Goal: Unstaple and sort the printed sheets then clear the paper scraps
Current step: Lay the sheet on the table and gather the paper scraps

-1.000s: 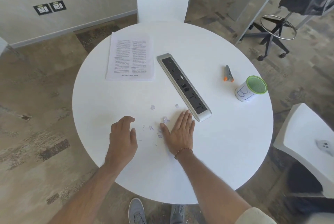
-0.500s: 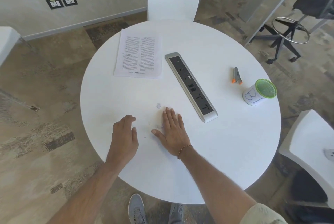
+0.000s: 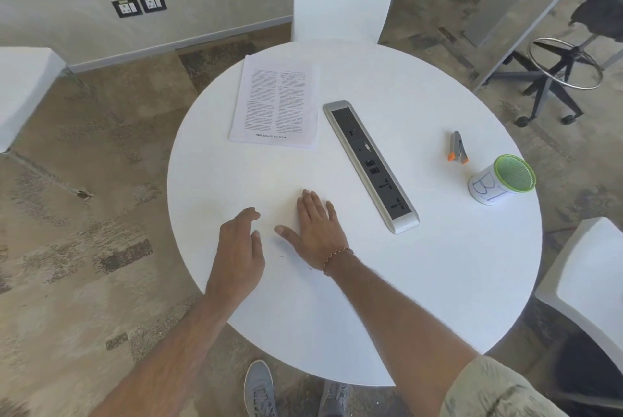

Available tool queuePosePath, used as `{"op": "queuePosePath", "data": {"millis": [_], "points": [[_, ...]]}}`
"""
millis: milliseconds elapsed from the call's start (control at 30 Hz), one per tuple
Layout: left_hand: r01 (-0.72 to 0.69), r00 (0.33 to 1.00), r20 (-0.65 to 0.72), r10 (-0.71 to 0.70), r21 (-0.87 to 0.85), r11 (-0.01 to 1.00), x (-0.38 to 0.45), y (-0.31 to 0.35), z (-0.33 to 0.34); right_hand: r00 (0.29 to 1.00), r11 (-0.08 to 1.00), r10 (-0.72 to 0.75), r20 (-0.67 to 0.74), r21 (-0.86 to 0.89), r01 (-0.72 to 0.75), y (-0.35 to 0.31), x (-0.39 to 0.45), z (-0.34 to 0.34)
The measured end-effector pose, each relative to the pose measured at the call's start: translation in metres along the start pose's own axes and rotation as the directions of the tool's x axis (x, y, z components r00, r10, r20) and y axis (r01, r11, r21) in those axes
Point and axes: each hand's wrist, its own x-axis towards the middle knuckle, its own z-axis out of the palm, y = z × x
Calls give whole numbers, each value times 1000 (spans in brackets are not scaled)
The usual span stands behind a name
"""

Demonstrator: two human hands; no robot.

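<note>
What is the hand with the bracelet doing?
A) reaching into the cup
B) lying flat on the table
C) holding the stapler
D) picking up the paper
B: the right hand lies palm down, fingers straight, on the table, apart from everything else on it.

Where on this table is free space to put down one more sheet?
Free: the near right part, between the power strip, the cup and the table edge. Also between the sheets and the left hand. Crowded: around both hands.
</note>
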Motion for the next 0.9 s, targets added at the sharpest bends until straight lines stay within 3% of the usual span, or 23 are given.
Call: {"op": "queuePosePath", "data": {"millis": [433, 533, 633, 900], "points": [[10, 999, 53, -10, 0, 1000, 4, 3, -4, 955, 974, -216, -203, -106, 198, -9, -76, 29], [-2, 998, 64, 2, -2, 1000, 4, 6, -1, 954, 956, -279, -111, -129, 264, -30, -82, 33], [-9, 998, 56, 10, -15, 1000, 4, 10, 1, 972, 964, -235, -27, -134, 229, -46, -80, 40], [31, 999, 14, -30, -76, 997, -3, 9, 8, 987, 973, -164, -7, -168, 160, -50, -66, 41]]}}
